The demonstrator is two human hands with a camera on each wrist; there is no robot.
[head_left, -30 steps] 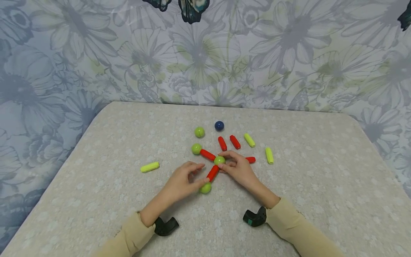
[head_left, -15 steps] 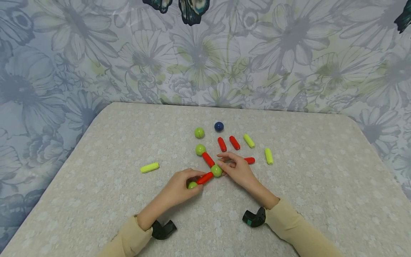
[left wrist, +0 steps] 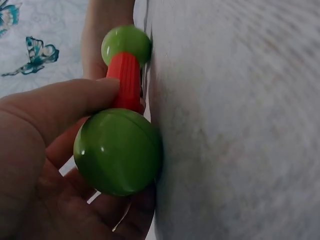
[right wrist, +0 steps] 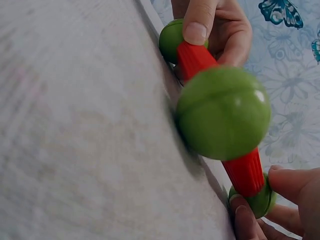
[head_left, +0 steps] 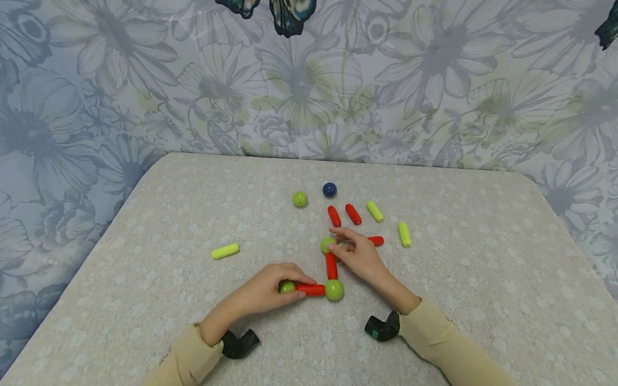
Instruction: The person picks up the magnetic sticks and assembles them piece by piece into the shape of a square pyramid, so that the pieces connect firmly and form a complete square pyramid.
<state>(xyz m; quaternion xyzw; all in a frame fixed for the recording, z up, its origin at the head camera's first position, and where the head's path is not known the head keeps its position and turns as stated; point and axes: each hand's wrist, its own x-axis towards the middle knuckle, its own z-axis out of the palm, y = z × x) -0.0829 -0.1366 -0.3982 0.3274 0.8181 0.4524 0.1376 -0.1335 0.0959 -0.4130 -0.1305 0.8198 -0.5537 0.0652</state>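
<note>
Two red rods and three green balls form an L on the table. My left hand (head_left: 263, 289) pinches the near red rod (head_left: 311, 290) between thumb and fingers. The green ball (head_left: 287, 287) at that rod's left end sits partly hidden inside the same hand. A second green ball (right wrist: 223, 113) forms the corner, untouched by fingers. From it another red rod (head_left: 331, 266) runs away to the far green ball (head_left: 328, 245), which the thumb and fingers of my right hand (head_left: 359, 254) pinch.
Beyond the hands lie a loose green ball (head_left: 300, 199), a blue ball (head_left: 330, 189), and red rods (head_left: 353, 214). One red rod (head_left: 375, 240) is partly behind the right hand. Yellow-green rods (head_left: 404, 234) lie to the right, with another yellow-green rod (head_left: 225, 251) at left.
The joined piece has swung round, its middle ball coming toward me. My left hand has moved nearer and taken hold of the piece's end; my right hand has stayed nearly in place.
</note>
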